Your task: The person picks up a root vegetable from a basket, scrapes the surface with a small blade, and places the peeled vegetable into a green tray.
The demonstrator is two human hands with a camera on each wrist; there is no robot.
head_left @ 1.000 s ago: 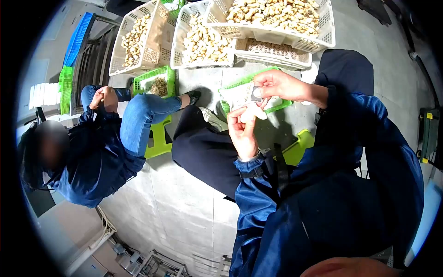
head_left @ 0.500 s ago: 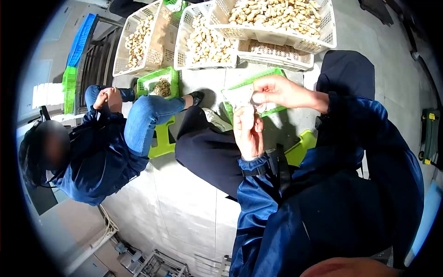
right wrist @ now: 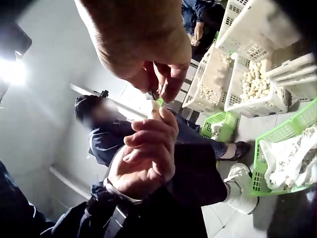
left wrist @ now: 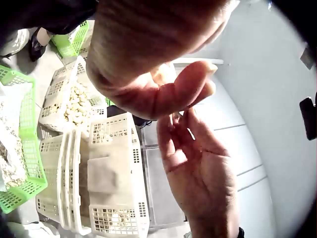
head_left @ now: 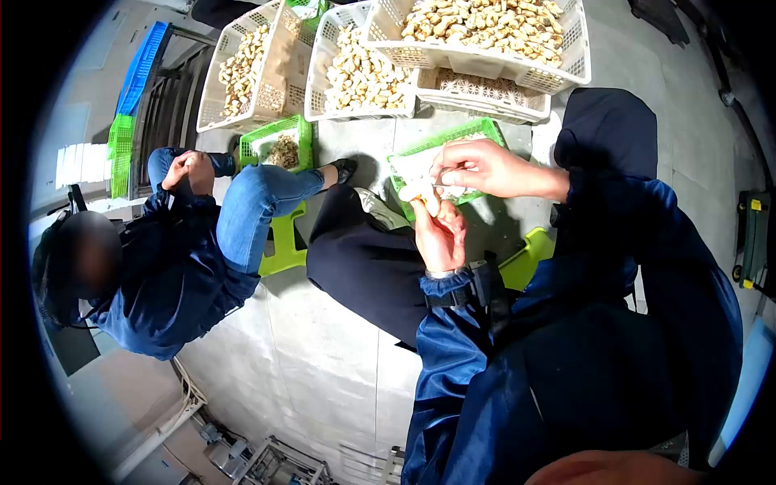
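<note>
In the head view, my left hand (head_left: 440,244) pinches a pale mushroom (head_left: 418,192) between thumb and fingers. My right hand (head_left: 489,168) meets it from the right, its fingertips pinching a small thin blade (head_left: 439,187) against the mushroom. Most of this blade is covered by the fingers. In the right wrist view, a bit of bright green (right wrist: 160,101) shows between the right fingertips and the mushroom's pale end. The left wrist view has the fingertips of both hands together, hiding the mushroom. Below the hands stands a green basket (head_left: 495,131) lined with white plastic.
White crates (head_left: 326,115) of mushrooms stand beyond the hands, one stacked on other crates. Another green basket (head_left: 305,145) holds small brownish scraps. On the left a person (head_left: 174,267) in a dark jacket sits on a green stool (head_left: 281,246), hands together.
The mushroom has turned in my left hand, from upright to tilted left. My right hand has moved slightly left and down, bringing the blade onto it. The seated person stays put.
</note>
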